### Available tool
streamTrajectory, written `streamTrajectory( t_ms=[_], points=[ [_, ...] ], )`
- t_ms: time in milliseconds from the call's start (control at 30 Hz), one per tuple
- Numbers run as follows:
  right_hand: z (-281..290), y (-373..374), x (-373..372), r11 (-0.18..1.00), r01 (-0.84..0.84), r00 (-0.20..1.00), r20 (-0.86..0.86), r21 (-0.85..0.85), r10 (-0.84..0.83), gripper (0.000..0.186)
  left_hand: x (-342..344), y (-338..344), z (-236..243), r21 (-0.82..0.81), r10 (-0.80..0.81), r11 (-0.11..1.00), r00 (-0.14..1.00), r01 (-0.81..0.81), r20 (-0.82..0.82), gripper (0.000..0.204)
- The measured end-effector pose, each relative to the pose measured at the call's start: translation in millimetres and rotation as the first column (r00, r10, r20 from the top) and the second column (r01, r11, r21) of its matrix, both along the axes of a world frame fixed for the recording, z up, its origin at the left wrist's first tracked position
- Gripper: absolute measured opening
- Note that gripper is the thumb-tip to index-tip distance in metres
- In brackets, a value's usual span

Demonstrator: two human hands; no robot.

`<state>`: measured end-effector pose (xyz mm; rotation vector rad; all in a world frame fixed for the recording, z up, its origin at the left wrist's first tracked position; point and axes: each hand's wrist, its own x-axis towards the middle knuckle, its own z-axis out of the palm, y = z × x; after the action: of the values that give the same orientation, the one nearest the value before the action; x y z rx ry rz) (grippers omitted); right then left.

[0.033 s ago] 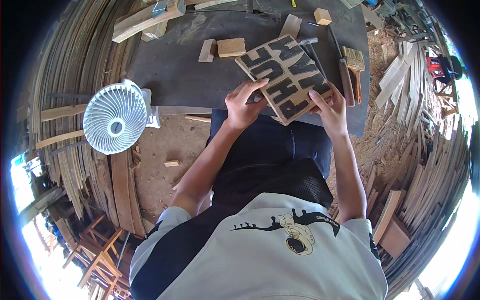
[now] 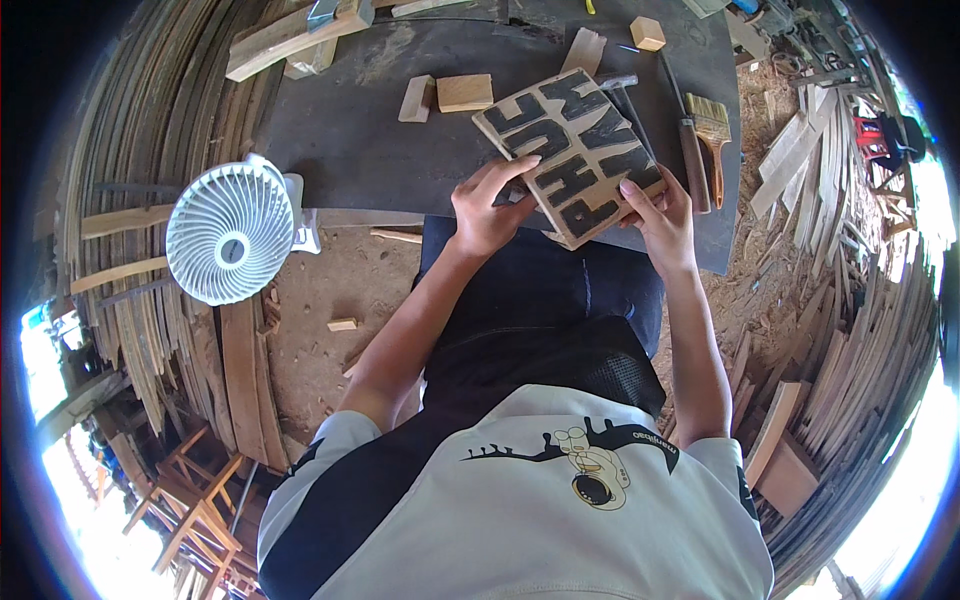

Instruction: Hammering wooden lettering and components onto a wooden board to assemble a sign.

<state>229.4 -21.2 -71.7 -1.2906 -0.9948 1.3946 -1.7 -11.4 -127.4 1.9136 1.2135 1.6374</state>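
A rectangular wooden plaque (image 2: 588, 160) with dark raised lettering is tilted between my two hands, over the near edge of the dark worktable (image 2: 350, 150). My left hand (image 2: 487, 208) grips its lower left edge, thumb and fingers pinching the side. On the opposite side, my right hand (image 2: 660, 215) holds the lower right corner with the thumb on the face. The fingers behind the board are hidden. Just beyond the plaque lies a tool with a metal head (image 2: 620, 81), partly covered by it. A long tool with a wooden handle (image 2: 692, 165) and a flat paintbrush (image 2: 711, 135) lie to the right.
Two small wood blocks (image 2: 465, 92) and a wooden cube (image 2: 648, 33) sit on the table. A white fan (image 2: 230, 232) stands at the table's left edge. Timber strips (image 2: 140, 260) are stacked at left, with more wood pieces (image 2: 800, 160) at right.
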Motion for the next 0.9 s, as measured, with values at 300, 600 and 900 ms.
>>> streamTrajectory(
  t_ms=[300, 600, 900],
  points=[
    [-18, 7, 7, 0.998, -0.026, 0.991, -0.13, -0.061, 0.018, 0.037, -3, -1, -1, -0.038, -0.066, 0.997, 0.997, 0.067, 0.031, 0.052],
    [-16, 12, 11, 0.997, -0.028, 0.981, -0.192, -0.077, 0.012, 0.031, -3, 2, -2, -0.074, -0.082, 0.994, 0.996, 0.084, 0.029, 0.053],
    [-16, 4, -2, 1.0, -0.023, 0.991, -0.13, 0.004, 0.024, 0.044, -9, -8, -7, -0.024, -0.094, 0.995, 0.996, 0.093, -0.012, 0.052]
  ],
)
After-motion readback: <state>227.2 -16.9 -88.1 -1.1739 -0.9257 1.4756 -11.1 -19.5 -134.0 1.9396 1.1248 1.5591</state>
